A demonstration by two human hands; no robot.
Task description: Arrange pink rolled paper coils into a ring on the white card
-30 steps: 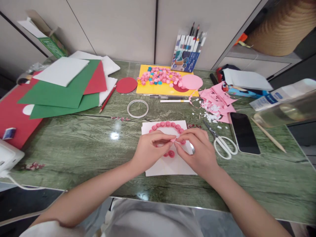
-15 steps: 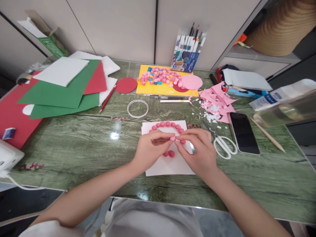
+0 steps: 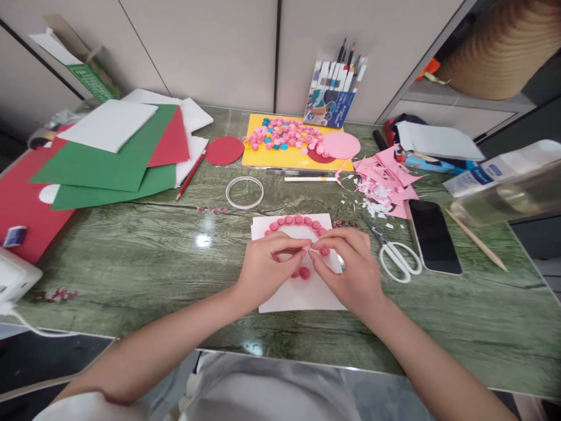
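Over a white sheet of paper (image 3: pixel 298 299), both hands meet fingertip to fingertip. Thumb and fingers of my left hand (image 3: pixel 265 266) pinch a small pink paper piece (image 3: pixel 306 248), mostly covered by the fingertips. My right hand (image 3: pixel 354 266) is closed in a pinch at that piece's right edge, on a tiny pale bit too small to name. Rolled pink paper flowers (image 3: pixel 298 220) form a curved row along the sheet's upper part. Another rolled flower (image 3: pixel 304 273) lies below my fingers, and my hands hide part of the arrangement.
Right of the sheet lie white-handled scissors (image 3: pixel 400 260), a phone (image 3: pixel 435 237) and pink paper scraps (image 3: pixel 388 178). Behind are a tape roll (image 3: pixel 244 207), a white pen (image 3: pixel 310 179) and a yellow sheet (image 3: pixel 253 161) bearing many small paper rolls. Coloured paper (image 3: pixel 94 166) is stacked left.
Both hands stay over the sheet in nearly the same place. The fingertips have shifted slightly around the pink piece, and less of it shows now.
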